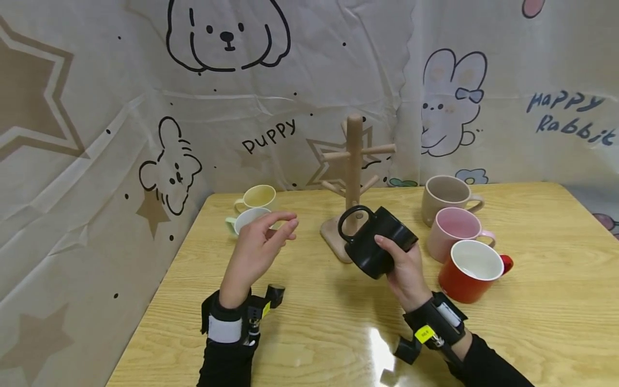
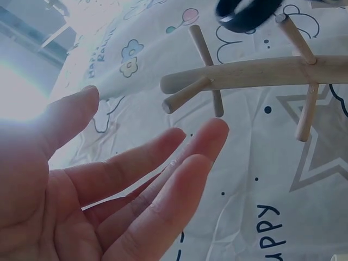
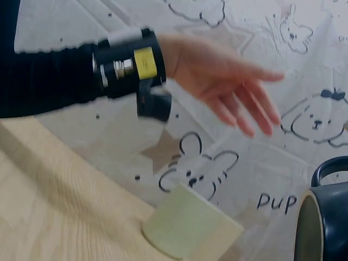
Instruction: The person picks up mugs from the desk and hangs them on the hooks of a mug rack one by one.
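Observation:
My right hand (image 1: 408, 274) grips a black mug (image 1: 374, 250) by its body, thumb along the side. The mug is tilted, its handle pointing up and left, and it overlaps the foot of the wooden mug rack (image 1: 354, 161). My left hand (image 1: 256, 250) is raised left of the rack with nothing in it, its fingers loosely extended. In the left wrist view the fingers (image 2: 185, 179) stand apart from the rack's pegs, and part of the black mug shows at the top. The rack's visible pegs hold no mugs.
At the back left stand a yellow mug (image 1: 260, 196) and a pale green mug (image 1: 249, 216), partly behind my left hand. To the right are a taupe mug (image 1: 437, 201), a pink mug (image 1: 442, 236) and a red mug (image 1: 459, 279). A printed cloth (image 1: 309, 70) hangs behind the table.

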`<state>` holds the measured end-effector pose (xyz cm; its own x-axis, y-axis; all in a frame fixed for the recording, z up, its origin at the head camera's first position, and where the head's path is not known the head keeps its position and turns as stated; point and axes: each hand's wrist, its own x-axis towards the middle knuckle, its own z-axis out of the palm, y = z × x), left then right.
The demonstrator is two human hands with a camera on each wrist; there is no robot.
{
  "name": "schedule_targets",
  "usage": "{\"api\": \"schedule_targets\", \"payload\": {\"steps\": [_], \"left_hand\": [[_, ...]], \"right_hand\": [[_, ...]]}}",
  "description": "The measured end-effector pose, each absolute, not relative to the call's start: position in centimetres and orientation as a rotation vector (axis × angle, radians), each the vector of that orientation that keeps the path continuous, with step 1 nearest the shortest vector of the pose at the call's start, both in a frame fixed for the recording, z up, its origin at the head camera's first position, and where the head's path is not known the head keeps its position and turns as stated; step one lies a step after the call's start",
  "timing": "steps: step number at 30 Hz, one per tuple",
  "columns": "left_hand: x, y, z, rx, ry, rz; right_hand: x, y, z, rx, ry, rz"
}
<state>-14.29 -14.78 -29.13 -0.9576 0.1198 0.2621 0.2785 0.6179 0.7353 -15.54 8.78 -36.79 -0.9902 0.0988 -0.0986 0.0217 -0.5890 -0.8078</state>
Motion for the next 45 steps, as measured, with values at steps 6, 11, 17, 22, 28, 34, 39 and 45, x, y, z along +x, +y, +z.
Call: {"api": "schedule_targets", "payload": {"steps": [6, 11, 17, 22, 28, 34, 39, 45], "left_hand": [[-14.3, -15.0, -29.2, -0.337, -2.650, -1.255], [-14.3, -15.0, -29.1, -0.347, -2.665, -1.241], [-14.3, -15.0, -29.0, -0.358, -2.684, -1.224], [-14.4, -14.8, -29.1, -0.379, -2.704, -1.226], [-14.5, -14.8, -29.2, -0.395, -2.717, -1.188], [-14.4, -14.8, -29.1, -0.397, -2.722, -1.190], [-14.5, -14.8, -29.1, -0.394, -2.729, -1.187], [-14.5, -14.8, -29.2, -0.386, -2.739, -1.184]], "right_hand": [[-16.6, 8.4, -37.9, -0.215, -1.390, 2.735], [-17.1, 8.2, -38.6, -0.252, -1.422, 2.721], [-17.7, 8.1, -39.1, -0.275, -1.419, 2.719], [-18.1, 8.1, -39.4, -0.312, -1.437, 2.733], [-18.7, 8.0, -39.9, -0.368, -1.415, 2.724], [-19.3, 7.7, -40.5, -0.378, -1.341, 2.718], [-19.6, 7.4, -41.4, -0.389, -1.308, 2.758], [-20.0, 6.8, -42.5, -0.411, -1.267, 2.787]]}}
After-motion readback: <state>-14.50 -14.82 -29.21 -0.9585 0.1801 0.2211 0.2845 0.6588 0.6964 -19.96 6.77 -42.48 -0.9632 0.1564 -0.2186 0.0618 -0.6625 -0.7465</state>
